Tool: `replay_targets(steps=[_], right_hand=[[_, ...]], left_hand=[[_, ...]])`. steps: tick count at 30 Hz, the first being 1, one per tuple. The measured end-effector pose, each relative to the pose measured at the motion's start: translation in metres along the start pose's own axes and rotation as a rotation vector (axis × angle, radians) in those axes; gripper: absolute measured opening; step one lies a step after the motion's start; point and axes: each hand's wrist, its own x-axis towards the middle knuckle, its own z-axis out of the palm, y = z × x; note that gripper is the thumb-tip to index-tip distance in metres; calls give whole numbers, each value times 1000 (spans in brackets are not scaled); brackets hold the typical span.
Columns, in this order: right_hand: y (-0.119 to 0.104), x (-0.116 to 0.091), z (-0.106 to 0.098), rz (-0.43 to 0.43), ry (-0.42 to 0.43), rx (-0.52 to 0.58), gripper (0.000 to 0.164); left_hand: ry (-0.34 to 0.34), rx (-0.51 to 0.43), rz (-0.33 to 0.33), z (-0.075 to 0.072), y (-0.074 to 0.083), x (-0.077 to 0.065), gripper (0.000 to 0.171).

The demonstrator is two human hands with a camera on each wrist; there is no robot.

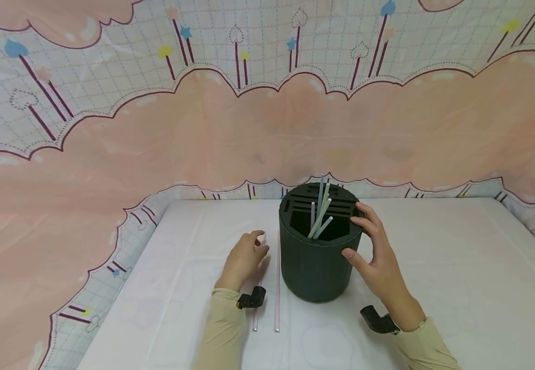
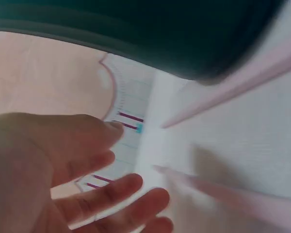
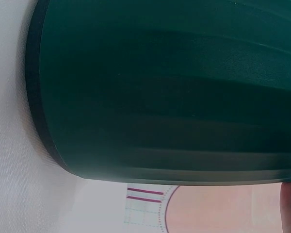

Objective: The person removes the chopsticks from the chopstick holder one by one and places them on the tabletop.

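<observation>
A dark green round pen holder (image 1: pixel 318 270) stands upright on the white table, its slotted top facing up. Several thin pastel straws (image 1: pixel 321 213) lean in its front opening. My right hand (image 1: pixel 380 262) holds the holder's right side, fingers at the upper rim and thumb on the front wall. In the right wrist view the holder's ribbed wall (image 3: pixel 160 97) fills most of the picture. Left of the holder, two long pink straws lie on the table, one nearer (image 1: pixel 277 303) and one farther left (image 1: pixel 255 322). Over the left straw hovers my left hand (image 1: pixel 244 259), fingers loosely bent and holding nothing.
The white tabletop (image 1: pixel 457 267) spreads to both sides of the holder. Behind and left of it hangs a printed cloth (image 1: pixel 267 133) with peach cloud shapes and candle drawings. A black wrist camera (image 1: pixel 252 298) sits on the left wrist, another (image 1: pixel 378 319) on the right.
</observation>
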Motion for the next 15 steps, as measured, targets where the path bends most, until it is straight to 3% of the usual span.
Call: replay_targets(steps=[8, 15], right_hand=[[-25, 5, -1, -45, 24, 6, 54], [-37, 7, -1, -50, 24, 11, 52]], left_hand=[[142, -53, 182, -24, 22, -4, 27], [353, -115, 397, -41, 53, -18, 21]])
